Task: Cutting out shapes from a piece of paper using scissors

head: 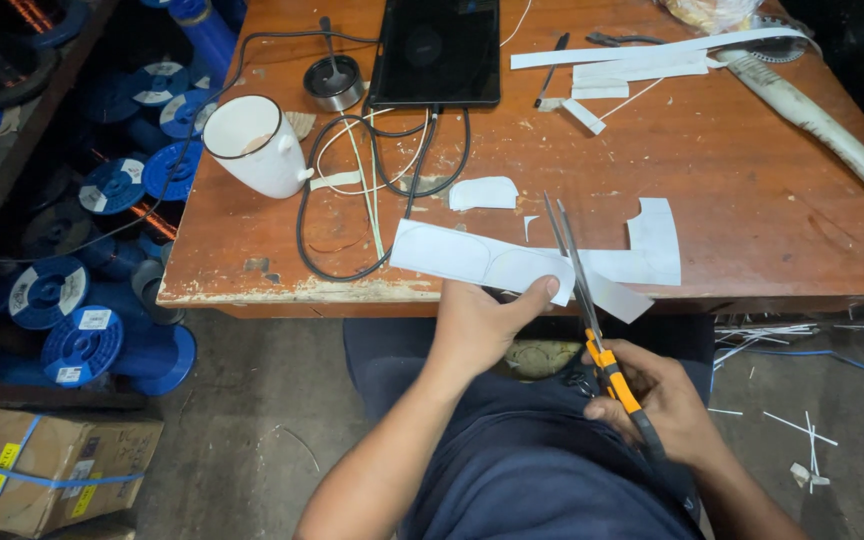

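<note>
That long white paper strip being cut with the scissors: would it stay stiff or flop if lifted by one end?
The white strip probably bends: it looks thin and long. Held only by the left hand, it lies mostly on the table, so likely light. The scissors would cut or tear it easily.

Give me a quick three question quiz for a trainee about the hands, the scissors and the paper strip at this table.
1. True or false: the left hand holds the white paper strip.
2. Which hand holds the orange-handled scissors?
3. The white mug stands: A) left of the black tablet, B) right of it, C) on it.

Key: 1 true. 2 the right hand. 3 A.
</note>
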